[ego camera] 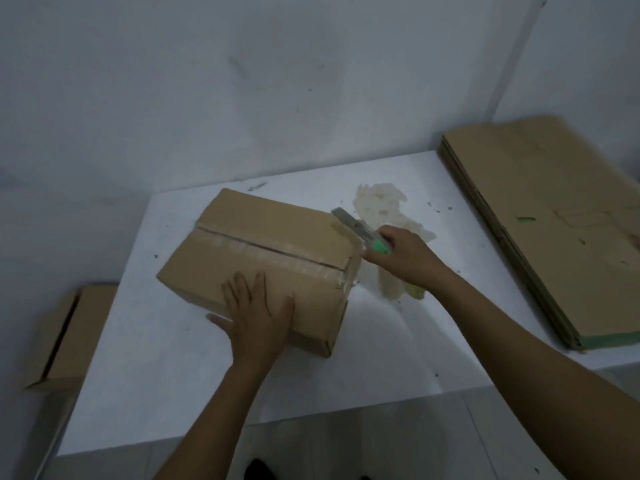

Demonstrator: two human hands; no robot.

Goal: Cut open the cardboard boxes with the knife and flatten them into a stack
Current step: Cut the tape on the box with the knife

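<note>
Taped cardboard box point(263, 251) on white table point(166, 375) — left hand point(256, 317) flat on its near top, fingers straight, spread — right hand point(403, 259) curled round a green-handled utility knife point(356, 230) at the box's right end; flattened stack point(547, 220) far right.

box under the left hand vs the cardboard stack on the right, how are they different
The box stands assembled; the stack is flattened sheets. The box lies mid-table under the left hand, with the knife in the right hand at its right end; the stack lies at the right side of the table, untouched. The box has clear tape along its top seam; the stack's top sheet shows no such strip. Both are brown cardboard.
</note>
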